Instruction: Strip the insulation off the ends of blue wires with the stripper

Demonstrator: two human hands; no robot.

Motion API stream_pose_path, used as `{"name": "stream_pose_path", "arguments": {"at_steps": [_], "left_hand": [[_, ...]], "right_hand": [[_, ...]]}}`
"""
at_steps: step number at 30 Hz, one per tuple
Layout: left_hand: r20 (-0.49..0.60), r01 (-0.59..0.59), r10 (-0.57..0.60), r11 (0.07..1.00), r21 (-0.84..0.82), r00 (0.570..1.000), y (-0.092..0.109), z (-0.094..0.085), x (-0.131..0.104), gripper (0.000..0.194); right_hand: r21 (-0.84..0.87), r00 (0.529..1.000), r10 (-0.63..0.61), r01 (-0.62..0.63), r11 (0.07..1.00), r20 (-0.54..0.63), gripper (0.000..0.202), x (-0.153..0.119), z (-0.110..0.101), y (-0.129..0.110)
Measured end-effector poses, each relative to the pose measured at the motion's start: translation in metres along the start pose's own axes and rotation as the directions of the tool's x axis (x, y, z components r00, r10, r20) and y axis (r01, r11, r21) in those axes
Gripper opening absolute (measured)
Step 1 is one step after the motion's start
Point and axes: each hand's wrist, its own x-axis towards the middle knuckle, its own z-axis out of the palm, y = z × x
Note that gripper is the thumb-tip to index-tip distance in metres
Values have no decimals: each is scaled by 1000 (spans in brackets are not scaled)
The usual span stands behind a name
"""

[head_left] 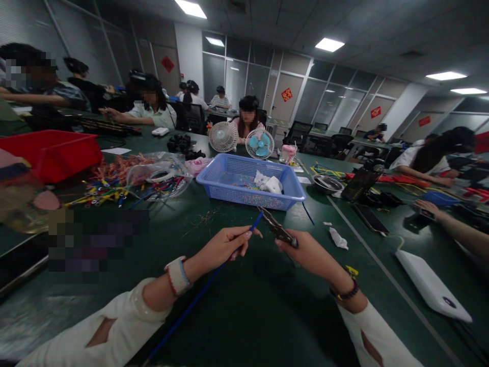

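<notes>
Between the thumb and fingers of my left hand point(228, 245) is a blue wire point(206, 289). One short end sticks up past the fingertips, and the long part runs down toward the lower left. My right hand point(308, 255) is closed round the handles of dark metal pliers point(278, 229), probably a wire stripper. The tool's jaws point up and left, close to the wire's end; whether they touch it I cannot tell. Just beyond both hands stands a blue plastic basket point(250, 200), with crumpled white tissue point(272, 184) and small coloured scraps inside.
Left of the basket lie a pile of lugged wires point(103, 191), a clear plastic bag point(160, 173) and a red bin point(49, 153). On the right are a white power bank point(433, 285), a phone point(370, 219) and a metal bowl point(327, 184). A co-worker's hand point(428, 209) reaches in there.
</notes>
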Motion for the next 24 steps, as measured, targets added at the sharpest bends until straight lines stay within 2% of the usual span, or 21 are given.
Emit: {"name": "stream_pose_path", "arguments": {"at_steps": [9, 15, 24], "left_hand": [[37, -10, 9, 1000, 19, 999, 0, -2, 0, 40], [-26, -16, 17, 999, 40, 1000, -1, -6, 3, 40], [-22, 8, -5, 991, 134, 1000, -3, -8, 2, 40]], "right_hand": [[93, 992, -13, 1, 996, 123, 21, -4, -6, -5], [102, 996, 54, -61, 993, 73, 22, -3, -5, 0], [31, 996, 74, -75, 997, 53, 18, -4, -11, 1]]}}
